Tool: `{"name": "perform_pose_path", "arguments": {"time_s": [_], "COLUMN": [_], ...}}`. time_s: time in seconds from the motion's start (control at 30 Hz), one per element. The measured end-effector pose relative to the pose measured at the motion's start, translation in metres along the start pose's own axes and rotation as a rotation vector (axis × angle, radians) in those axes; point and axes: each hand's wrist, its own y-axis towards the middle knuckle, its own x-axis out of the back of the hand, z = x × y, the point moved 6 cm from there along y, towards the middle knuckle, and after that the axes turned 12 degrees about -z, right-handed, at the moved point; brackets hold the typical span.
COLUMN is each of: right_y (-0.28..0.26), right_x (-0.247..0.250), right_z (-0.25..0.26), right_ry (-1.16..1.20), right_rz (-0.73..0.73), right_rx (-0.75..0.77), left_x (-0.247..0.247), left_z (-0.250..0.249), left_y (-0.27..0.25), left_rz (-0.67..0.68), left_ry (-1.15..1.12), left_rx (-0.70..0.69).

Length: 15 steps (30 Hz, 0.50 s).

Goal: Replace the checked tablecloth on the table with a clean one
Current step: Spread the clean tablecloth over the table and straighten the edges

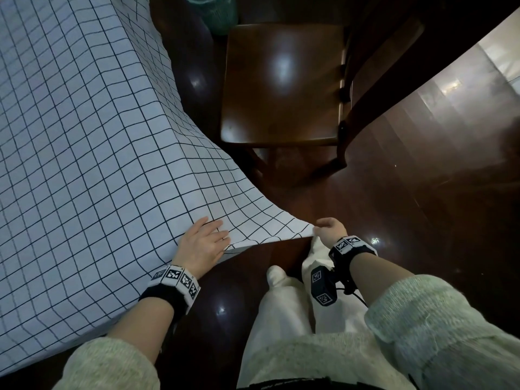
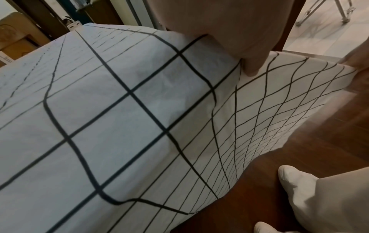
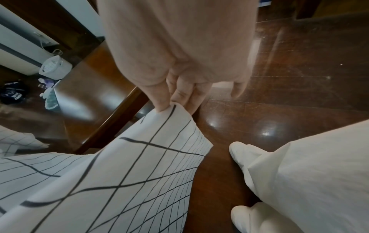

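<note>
Checked tablecloth covers the table on my left in the head view, white with a thin dark grid, and its near corner is lifted off the edge and drawn out toward the person's body. I see the right hand pinching the very tip of that corner: in the right wrist view the thumb and fingers close on the cloth's point, and the fabric runs down and away from them in a slack sheet. The left hand lies on top of the cloth at the table's edge, just beside the lifted part, fingers fairly straight and spread; from the left wrist view I make out one fingertip pressing into the fabric at a fold, though whether the thumb hooks under the hem I cannot tell, since the palm blocks it. Between the two hands the hem hangs free above the dark wooden floor. A wooden chair stands beyond the corner, apart from the cloth. Below the hands are the person's pale trousers and a white shoe on the floor
</note>
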Motion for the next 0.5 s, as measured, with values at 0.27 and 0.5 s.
{"name": "perform_pose_path", "arguments": {"time_s": [0.27, 0.5], "right_y": [-0.007, -0.072], "right_x": [-0.004, -0.054], "right_z": [0.006, -0.011], "right_ry": [-0.190, 0.118], "right_rz": [-0.029, 0.365], "right_rx": [-0.025, -0.443], "left_x": [0.001, 0.002], "left_z": [-0.003, -0.004], "left_y": [0.001, 0.000], "left_rz": [0.022, 0.019], "left_ry": [-0.006, 0.013], "left_rx": [-0.027, -0.042]}}
